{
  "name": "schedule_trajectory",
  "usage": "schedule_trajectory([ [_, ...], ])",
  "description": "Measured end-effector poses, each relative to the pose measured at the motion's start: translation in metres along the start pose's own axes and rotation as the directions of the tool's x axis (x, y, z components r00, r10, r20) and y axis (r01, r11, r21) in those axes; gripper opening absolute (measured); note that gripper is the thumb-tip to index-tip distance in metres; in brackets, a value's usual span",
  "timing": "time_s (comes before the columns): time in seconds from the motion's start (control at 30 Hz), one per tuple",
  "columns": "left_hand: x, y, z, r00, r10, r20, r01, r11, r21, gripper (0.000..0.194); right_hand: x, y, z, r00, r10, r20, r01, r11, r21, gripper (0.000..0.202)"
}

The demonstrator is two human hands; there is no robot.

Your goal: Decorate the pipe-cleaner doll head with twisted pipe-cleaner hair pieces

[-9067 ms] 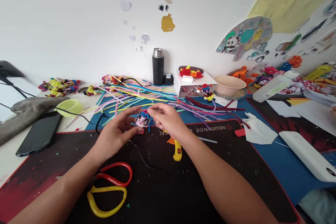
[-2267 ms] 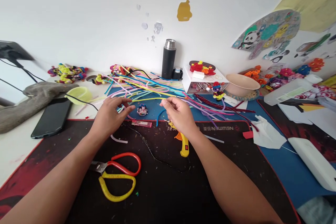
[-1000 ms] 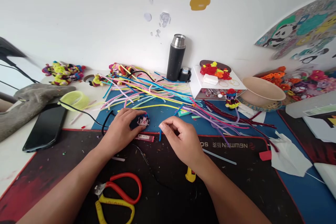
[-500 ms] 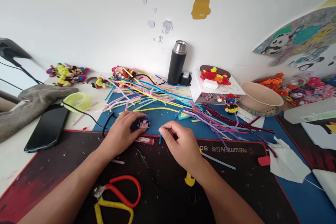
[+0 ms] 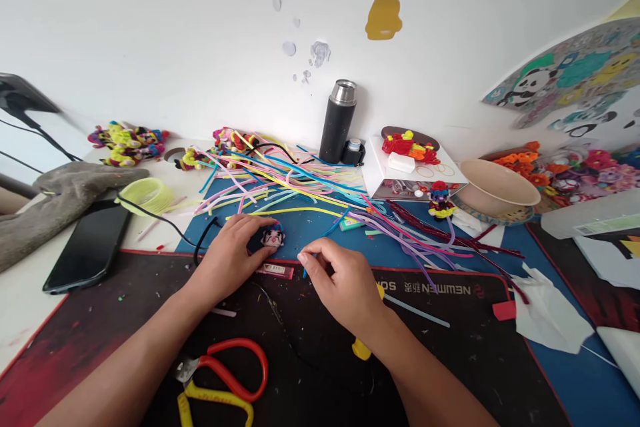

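A small doll head (image 5: 273, 235) with a pale face and blue and pink on top is gripped between the thumb and fingers of my left hand (image 5: 235, 250). Just right of it, my right hand (image 5: 337, 273) pinches with thumb and forefinger; a short bit of blue pipe cleaner (image 5: 305, 273) shows below the fingertips. Under the head lies a small red and clear labelled strip (image 5: 276, 270). Pliers (image 5: 225, 373) with one red and one yellow handle rest on the dark mat below my left hand.
Many coloured pipe cleaners (image 5: 295, 180) spread behind the hands. A black flask (image 5: 339, 121), a white box (image 5: 415, 177) and a beige bowl (image 5: 499, 181) stand near the wall. A phone (image 5: 89, 247) lies left; crumpled tissue (image 5: 547, 310) lies right.
My right hand has shifted slightly left, toward the doll head, and less of the blue piece shows under its fingers. My left hand still holds the head in nearly the same place.
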State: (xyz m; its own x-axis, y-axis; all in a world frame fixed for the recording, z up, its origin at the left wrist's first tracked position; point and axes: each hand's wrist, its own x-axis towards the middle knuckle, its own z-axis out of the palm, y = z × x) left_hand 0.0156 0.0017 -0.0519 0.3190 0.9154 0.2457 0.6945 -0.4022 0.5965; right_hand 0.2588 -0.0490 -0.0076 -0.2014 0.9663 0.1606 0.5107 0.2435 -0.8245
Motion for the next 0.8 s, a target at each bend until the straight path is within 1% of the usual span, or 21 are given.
schedule_trajectory([
  [0.2,0.0,-0.002,0.001,1.0,-0.006,-0.01,0.006,1.0,0.002,0.032,-0.001,0.0,0.0,0.999,-0.03,0.013,0.03,0.999,-0.028,0.025],
  [0.33,-0.002,-0.001,-0.002,1.0,0.011,-0.017,-0.011,1.0,-0.005,0.034,-0.001,0.0,0.001,0.999,-0.041,0.009,0.041,0.999,-0.026,0.024],
  [0.4,-0.003,0.003,-0.005,0.999,0.028,-0.038,-0.028,1.0,-0.007,0.035,-0.002,0.0,0.001,0.999,-0.047,0.006,0.047,0.999,-0.024,0.023],
  [0.57,-0.005,0.017,-0.017,0.987,0.08,-0.137,-0.087,0.995,-0.047,0.033,-0.002,-0.001,0.002,0.999,-0.048,0.01,0.048,0.999,-0.023,0.023],
  [0.67,-0.008,0.019,-0.019,0.988,0.046,-0.148,-0.068,0.986,-0.15,0.036,-0.002,-0.001,0.002,0.999,-0.052,0.004,0.052,0.998,-0.032,0.023],
  [0.73,-0.01,0.017,-0.019,0.99,-0.038,-0.139,-0.003,0.959,-0.283,0.041,-0.002,0.0,0.002,0.999,-0.051,0.008,0.052,0.998,-0.039,0.024],
  [0.8,-0.01,0.015,-0.019,0.982,-0.153,-0.108,0.085,0.876,-0.475,0.047,-0.002,0.0,0.002,0.999,-0.052,0.013,0.052,0.998,-0.04,0.024],
])
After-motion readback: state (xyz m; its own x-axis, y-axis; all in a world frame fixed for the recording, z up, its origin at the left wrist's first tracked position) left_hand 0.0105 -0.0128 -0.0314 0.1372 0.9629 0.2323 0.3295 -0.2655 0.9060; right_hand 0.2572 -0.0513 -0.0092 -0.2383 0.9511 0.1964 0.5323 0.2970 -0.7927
